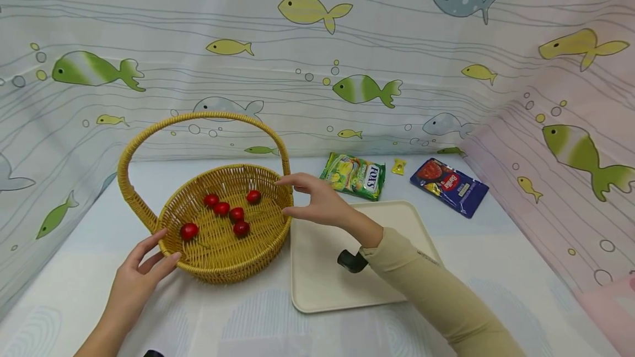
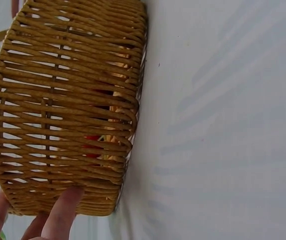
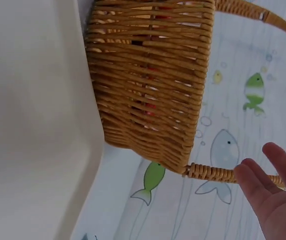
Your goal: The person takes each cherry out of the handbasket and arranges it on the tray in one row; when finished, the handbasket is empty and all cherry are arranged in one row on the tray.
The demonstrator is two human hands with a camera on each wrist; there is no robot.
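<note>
A yellow wicker basket (image 1: pixel 223 274) with a tall arched handle (image 1: pixel 208 116) stands on the table at the left. Inside lie several red cherries (image 1: pixel 189 231), spread over its woven floor. My left hand (image 1: pixel 136 274) is at the basket's near left side, its loosely bent fingers (image 2: pixel 65 210) touching the outer wall and its thumb at the rim. Over the right end of the basket, my right hand (image 1: pixel 319 203) hovers with fingers spread near the handle's foot. In the right wrist view nothing lies between the fingers of that hand.
Right of the basket lies a shallow cream tray (image 1: pixel 317 296), partly under my right forearm. Behind it are a green FOX'S candy bag (image 1: pixel 353 176), a small yellow wrapped candy (image 1: pixel 399 166) and a blue Barilla pouch (image 1: pixel 449 186). Fish-printed cloth (image 1: pixel 297 70) hangs behind the table.
</note>
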